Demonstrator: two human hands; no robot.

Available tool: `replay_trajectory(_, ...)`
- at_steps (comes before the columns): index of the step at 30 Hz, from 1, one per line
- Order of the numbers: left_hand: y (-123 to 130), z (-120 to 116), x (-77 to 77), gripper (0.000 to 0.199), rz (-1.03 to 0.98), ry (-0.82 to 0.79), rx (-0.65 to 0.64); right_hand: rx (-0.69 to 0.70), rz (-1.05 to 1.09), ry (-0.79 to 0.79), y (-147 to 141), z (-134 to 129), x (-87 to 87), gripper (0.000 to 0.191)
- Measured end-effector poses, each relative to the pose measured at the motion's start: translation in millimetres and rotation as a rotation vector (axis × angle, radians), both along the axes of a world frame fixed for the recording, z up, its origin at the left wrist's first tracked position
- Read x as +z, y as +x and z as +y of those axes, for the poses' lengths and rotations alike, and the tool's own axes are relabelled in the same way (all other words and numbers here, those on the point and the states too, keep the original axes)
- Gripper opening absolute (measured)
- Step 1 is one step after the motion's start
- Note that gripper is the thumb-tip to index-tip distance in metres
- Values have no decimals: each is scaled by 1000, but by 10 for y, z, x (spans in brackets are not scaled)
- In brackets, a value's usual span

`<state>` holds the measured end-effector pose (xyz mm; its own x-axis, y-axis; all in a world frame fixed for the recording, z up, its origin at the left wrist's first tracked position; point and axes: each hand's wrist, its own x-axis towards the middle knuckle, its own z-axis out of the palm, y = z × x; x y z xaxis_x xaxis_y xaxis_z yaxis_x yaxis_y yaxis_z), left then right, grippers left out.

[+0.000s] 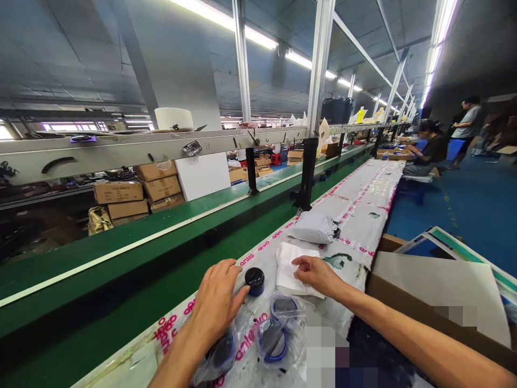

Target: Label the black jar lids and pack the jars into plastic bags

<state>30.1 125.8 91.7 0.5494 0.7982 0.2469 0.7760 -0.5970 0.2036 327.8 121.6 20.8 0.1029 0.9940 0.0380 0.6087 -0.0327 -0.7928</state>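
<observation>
A small round black-and-blue device point(254, 281) stands on the covered bench. My left hand point(218, 293) is right beside it, thumb and fingers apart, holding nothing. My right hand point(317, 276) is over a stack of thin white sheets or bags point(288, 264), fingers curled in and thumb close to the index finger. Whether a sheet is pinched between those fingertips cannot be made out. Nearer to me lie similar round blue-rimmed devices in clear plastic bags point(272, 340), one of them partly hidden by my left forearm.
Beyond the stack lies a grey-white plastic package point(313, 226). A green conveyor belt point(226, 240) runs along the left, below a metal rail point(161, 145) with posts. Cardboard with flat sheets point(436, 280) stands at right. Farther down the bench a person point(430, 145) sits; another point(466, 126) stands.
</observation>
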Motion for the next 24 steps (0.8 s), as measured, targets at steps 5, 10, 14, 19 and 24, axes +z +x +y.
replay_trajectory(5, 642, -105, 61, 39, 38, 3, -184, 47, 94, -14, 6, -4, 16, 18)
replay_trajectory(10, 1074, -74, -59, 47, 80, -100, -287, 65, 231, -94, 37, -54, 88, 26)
replay_trajectory(14, 1094, -25, -152, 60, 100, -181, -257, 53, 376, -162, 82, -94, 144, 30)
replay_trajectory(19, 1107, -32, -168, 49, 125, -230, -220, 21, 525, -93, 98, -150, 231, 28)
replay_trajectory(24, 1176, -47, -212, 25, 98, -255, -255, 20, 698, -39, 143, -203, 428, 44)
